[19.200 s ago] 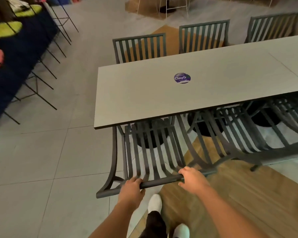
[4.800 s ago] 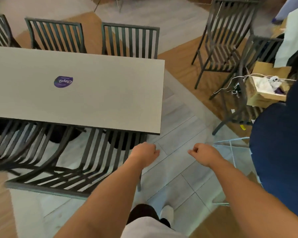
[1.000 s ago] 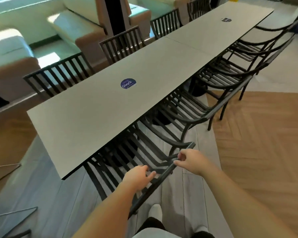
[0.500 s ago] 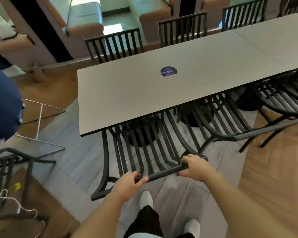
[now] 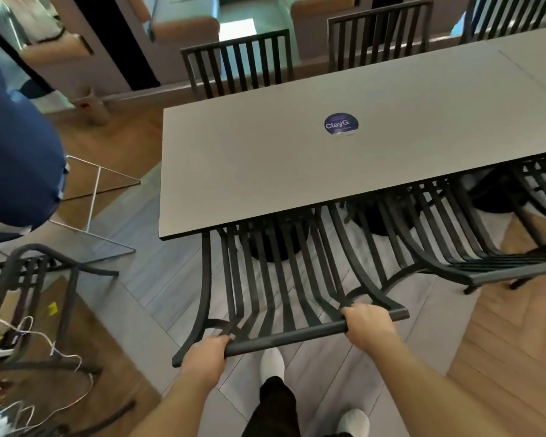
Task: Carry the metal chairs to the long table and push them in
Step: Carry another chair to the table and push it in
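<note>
A dark metal slatted chair (image 5: 284,279) stands at the near left end of the long grey table (image 5: 265,159), its seat tucked under the table edge. My left hand (image 5: 205,357) grips the left part of the chair's top rail, and my right hand (image 5: 368,324) grips the right part. Next to it on the right, another metal chair (image 5: 454,241) sits pushed under the table. A round purple sticker (image 5: 341,123) lies on the tabletop.
More slatted chairs (image 5: 240,64) line the table's far side. At the lower left stands a loose metal chair (image 5: 29,298) with white cables (image 5: 44,357) around it. A dark blue shape (image 5: 16,159) and a thin wire frame (image 5: 92,197) occupy the left. My feet are below the chair.
The chair has slid further under the table and now sits squarer to its edge. Both hands keep their grip on the top rail, and my view has swung left.
</note>
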Action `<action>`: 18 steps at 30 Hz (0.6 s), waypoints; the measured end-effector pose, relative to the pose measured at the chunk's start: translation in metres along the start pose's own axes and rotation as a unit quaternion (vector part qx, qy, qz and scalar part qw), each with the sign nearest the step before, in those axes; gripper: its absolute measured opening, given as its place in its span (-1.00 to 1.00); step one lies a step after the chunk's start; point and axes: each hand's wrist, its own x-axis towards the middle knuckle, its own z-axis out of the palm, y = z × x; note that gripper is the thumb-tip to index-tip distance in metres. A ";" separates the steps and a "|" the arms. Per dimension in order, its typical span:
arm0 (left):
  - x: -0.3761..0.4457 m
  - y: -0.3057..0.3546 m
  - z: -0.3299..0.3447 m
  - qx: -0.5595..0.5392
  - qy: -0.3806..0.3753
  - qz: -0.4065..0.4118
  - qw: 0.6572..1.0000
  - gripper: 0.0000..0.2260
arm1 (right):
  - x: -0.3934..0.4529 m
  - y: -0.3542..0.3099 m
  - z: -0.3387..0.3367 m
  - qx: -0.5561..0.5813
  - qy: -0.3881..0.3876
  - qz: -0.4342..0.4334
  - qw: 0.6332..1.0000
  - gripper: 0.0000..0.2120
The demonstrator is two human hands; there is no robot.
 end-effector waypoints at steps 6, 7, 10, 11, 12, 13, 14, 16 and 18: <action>0.017 0.017 -0.002 -0.016 0.026 -0.006 1.000 -0.40 | 0.005 0.018 -0.011 -0.031 0.006 0.005 0.999 -0.78; 0.019 0.019 -0.003 -0.012 0.027 -0.004 1.000 -0.39 | 0.006 0.020 -0.012 -0.027 0.005 0.004 1.000 -0.79; 0.021 0.027 -0.002 0.004 0.038 0.002 0.999 -0.39 | 0.009 0.027 -0.017 -0.020 0.004 0.002 1.000 -0.78; 0.021 0.030 -0.002 0.009 0.042 0.004 0.999 -0.40 | 0.011 0.029 -0.018 -0.013 0.006 0.001 1.000 -0.78; 0.021 0.031 -0.003 0.011 0.046 0.005 0.999 -0.42 | 0.013 0.031 -0.021 -0.005 0.005 0.000 1.000 -0.77; 0.022 0.033 -0.004 0.011 0.049 0.006 0.999 -0.43 | 0.015 0.033 -0.024 0.002 0.002 -0.002 1.000 -0.77; 0.024 0.034 -0.005 0.012 0.053 0.007 0.998 -0.43 | 0.017 0.035 -0.028 0.008 -0.002 -0.005 1.000 -0.76; 0.027 0.036 -0.009 0.008 0.057 0.011 0.998 -0.46 | 0.023 0.038 -0.034 0.021 -0.004 -0.011 1.000 -0.73; 0.029 0.037 -0.013 0.010 0.054 0.013 0.998 -0.49 | 0.027 0.039 -0.036 0.034 -0.010 -0.016 0.999 -0.73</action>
